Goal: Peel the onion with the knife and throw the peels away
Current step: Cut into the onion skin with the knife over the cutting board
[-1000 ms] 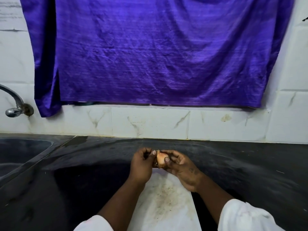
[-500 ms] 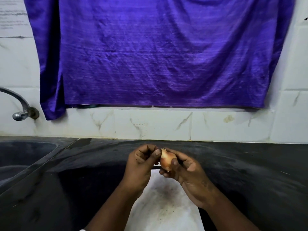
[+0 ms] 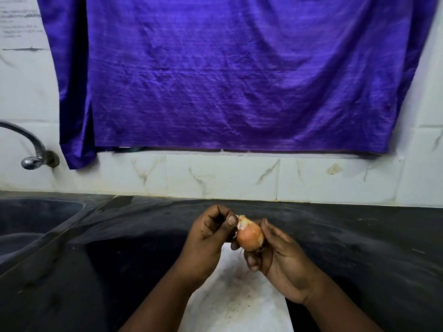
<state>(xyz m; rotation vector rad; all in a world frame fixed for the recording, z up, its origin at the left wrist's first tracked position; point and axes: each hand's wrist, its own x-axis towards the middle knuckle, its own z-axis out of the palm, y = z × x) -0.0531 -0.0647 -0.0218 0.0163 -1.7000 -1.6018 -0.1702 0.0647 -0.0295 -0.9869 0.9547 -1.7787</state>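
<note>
The onion (image 3: 249,236) was held in the air above a white board (image 3: 239,305) at the near edge of the black countertop (image 3: 359,248), with most of its orange skin on and a pale flap lifted at the pointed end. The right hand (image 3: 282,257) cradled it from below, fingers curled round the bulb. The left hand (image 3: 208,232) had its fingers curled and its thumb pressed on that loose tip. No knife showed, and whether the curled fingers hid one could not be told. To do the step well, the flap probably wanted pulling down along the bulb in one strip while the right hand turned it, so the peel dropped on the board, well clear of the sink (image 3: 36,219) at the left end.
</note>
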